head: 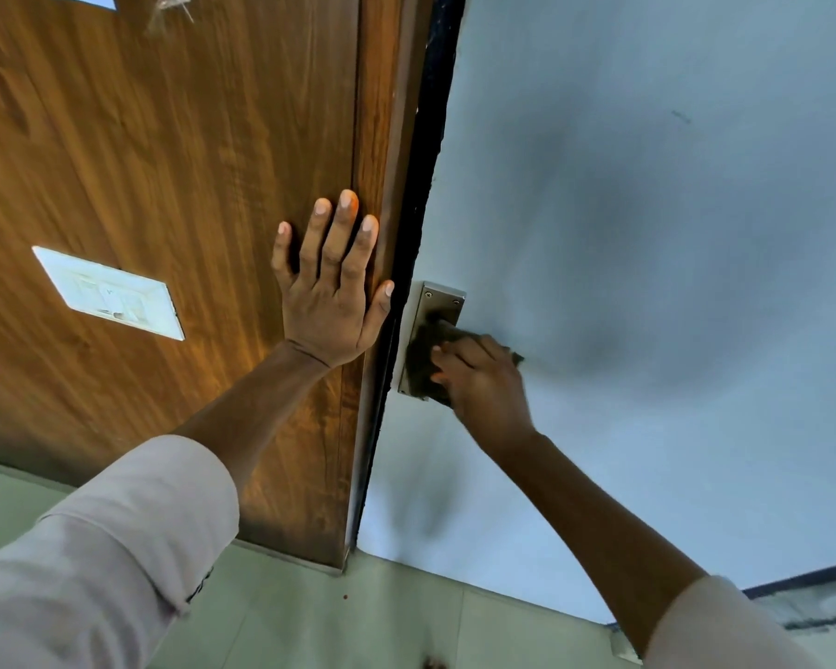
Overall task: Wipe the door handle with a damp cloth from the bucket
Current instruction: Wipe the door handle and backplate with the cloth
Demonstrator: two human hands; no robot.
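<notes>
A metal handle plate (pixel 438 301) with two screws sits near the left edge of a pale blue-grey door (pixel 647 234). My right hand (pixel 483 383) presses a dark brownish cloth (pixel 423 357) over the lower part of the plate; the lever itself is hidden under cloth and hand. My left hand (pixel 331 282) lies flat, fingers spread, against the brown wooden panel (pixel 165 137) beside the dark door edge. No bucket is in view.
A white switch plate (pixel 109 292) is mounted on the wooden panel at the left. A black strip (pixel 425 161) runs between the wood and the door. Pale green floor tiles (pixel 358 620) show below. Both forearms wear rolled light sleeves.
</notes>
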